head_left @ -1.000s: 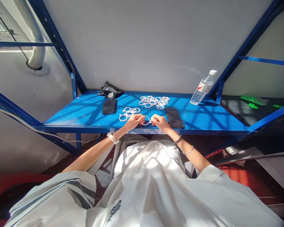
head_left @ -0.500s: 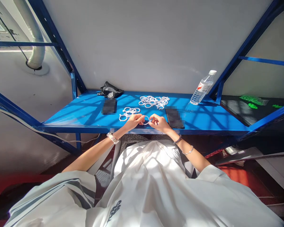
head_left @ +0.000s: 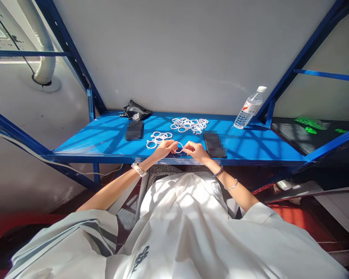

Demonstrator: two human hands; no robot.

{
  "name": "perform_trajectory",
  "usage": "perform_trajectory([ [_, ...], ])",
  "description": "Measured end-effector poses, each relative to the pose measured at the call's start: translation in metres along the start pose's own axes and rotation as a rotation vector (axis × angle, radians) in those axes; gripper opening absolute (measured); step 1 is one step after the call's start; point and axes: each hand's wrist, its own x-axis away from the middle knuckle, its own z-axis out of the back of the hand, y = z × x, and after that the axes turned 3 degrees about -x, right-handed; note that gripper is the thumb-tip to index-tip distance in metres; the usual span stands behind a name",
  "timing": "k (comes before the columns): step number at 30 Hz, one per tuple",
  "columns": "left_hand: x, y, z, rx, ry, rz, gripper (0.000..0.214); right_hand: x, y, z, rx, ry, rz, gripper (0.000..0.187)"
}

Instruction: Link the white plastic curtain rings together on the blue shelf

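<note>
A small white plastic ring (head_left: 179, 147) is pinched between my left hand (head_left: 165, 148) and my right hand (head_left: 195, 150), just above the front edge of the blue shelf (head_left: 104, 139). Both hands have their fingers closed on the ring, left hand at its left side, right hand at its right. Just behind my left hand lies a short chain of linked white rings (head_left: 158, 138). Further back sits a loose pile of several white rings (head_left: 189, 124).
A dark phone (head_left: 214, 145) lies right of my right hand. A second dark flat object (head_left: 134, 130) and a crumpled black bag (head_left: 134, 111) sit at the back left. A clear water bottle (head_left: 249, 108) leans at the back right. Green parts (head_left: 310, 124) lie on the neighbouring black shelf.
My hands have shifted very slightly closer together on the ring; everything on the shelf stays where it was.
</note>
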Motion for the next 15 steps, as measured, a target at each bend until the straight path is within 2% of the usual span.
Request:
perform_trajectory([
  [15,0.0012,0.0007,-0.0002,-0.009,-0.004,0.014,0.05,0.0005,0.0002,-0.0001,-0.022,0.005,-0.001,0.019],
])
